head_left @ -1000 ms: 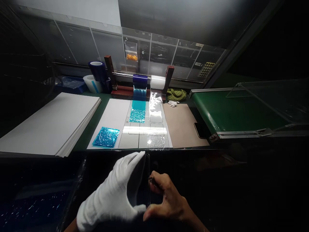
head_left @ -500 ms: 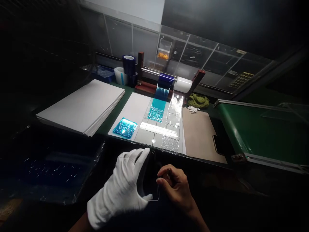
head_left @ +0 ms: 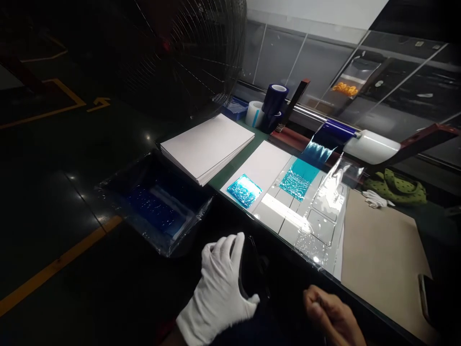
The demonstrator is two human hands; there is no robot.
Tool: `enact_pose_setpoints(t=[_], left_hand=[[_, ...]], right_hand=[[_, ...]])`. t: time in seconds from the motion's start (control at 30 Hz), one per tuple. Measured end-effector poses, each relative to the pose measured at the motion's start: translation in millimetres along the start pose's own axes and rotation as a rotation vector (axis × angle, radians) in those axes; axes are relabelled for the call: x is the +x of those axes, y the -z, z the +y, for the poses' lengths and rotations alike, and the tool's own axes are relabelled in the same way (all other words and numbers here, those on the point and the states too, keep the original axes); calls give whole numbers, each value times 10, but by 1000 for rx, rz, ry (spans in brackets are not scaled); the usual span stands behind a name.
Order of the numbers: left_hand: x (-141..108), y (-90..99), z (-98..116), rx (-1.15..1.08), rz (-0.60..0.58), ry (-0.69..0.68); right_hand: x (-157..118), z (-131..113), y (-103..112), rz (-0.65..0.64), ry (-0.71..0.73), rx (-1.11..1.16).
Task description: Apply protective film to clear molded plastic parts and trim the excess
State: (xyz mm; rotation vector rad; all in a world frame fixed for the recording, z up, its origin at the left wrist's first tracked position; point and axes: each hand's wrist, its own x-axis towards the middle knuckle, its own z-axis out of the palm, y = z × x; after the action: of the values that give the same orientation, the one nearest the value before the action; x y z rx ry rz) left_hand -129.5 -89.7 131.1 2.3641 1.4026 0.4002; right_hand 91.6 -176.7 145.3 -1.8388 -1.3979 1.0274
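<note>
My left hand [head_left: 219,283], in a white glove, grips a dark flat panel [head_left: 252,271] with a thin bright edge. The fingers hold its far end and the thumb its near end; most of the panel is lost in the dark. To the right and apart from it, my bare right hand [head_left: 333,315] is closed with curled fingers near the table's front edge. Whatever may be in those fingers is hidden. Beyond the hands, a stack of shiny blue film pieces [head_left: 245,190] lies on white paper [head_left: 264,161].
A blue film roll [head_left: 336,132] and a clear film roll [head_left: 378,146] feed strips over a lined board [head_left: 279,216]. Left are a stack of white sheets [head_left: 209,144] and a plastic-lined bin [head_left: 158,206]. A fan [head_left: 187,53] stands behind. Brown cardboard [head_left: 382,250] lies right.
My view has turned left, bringing the fan and floor into sight. My right hand has moved away from the panel's edge to the right. My left hand still grips the panel.
</note>
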Motion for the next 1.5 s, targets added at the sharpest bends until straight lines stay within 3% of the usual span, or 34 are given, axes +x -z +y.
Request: enact_pose_setpoints(t=[0.23, 0.4, 0.53, 0.63, 0.77, 0.83, 0.9, 0.97, 1.07, 1.13, 1.23, 1.37, 1.5], left_hand=[[115, 179, 33, 109, 80, -108], [218, 311, 224, 143, 120, -301], [333, 210, 358, 61, 41, -354], [448, -15, 362, -260, -187, -216], [650, -432, 360, -1137, -842, 217], [768, -644, 435, -1633, -1101, 415], [891, -830, 565, -1965, -1243, 586], [1013, -978, 720, -2131, -1317, 720], [1176, -1131, 935, -2240, -1370, 815], [1266, -1200, 1054, -2261, -1376, 842], [1373, -1276, 1209, -2254, -1392, 815], [1470, -1366, 1381, -2244, -1387, 705], [1558, -1452, 1482, -2190, -1336, 643]], right_hand=[[292, 430, 350, 393, -289, -384], [318, 1174, 623, 424, -297, -614], [339, 1794, 914, 462, -390, -763], [353, 2118, 1177, 517, -475, -795], [407, 2407, 1535, 532, -505, -803], [478, 2472, 1674, 540, -497, -792], [563, 2421, 1741, 553, -471, -780], [623, 2211, 1713, 557, -383, -742], [600, 1647, 1517, 498, -97, -576], [544, 1248, 1348, 366, 81, -498], [519, 877, 1155, 212, 214, -482], [632, 852, 1059, 108, 255, -487], [734, 964, 1040, 102, 288, -520]])
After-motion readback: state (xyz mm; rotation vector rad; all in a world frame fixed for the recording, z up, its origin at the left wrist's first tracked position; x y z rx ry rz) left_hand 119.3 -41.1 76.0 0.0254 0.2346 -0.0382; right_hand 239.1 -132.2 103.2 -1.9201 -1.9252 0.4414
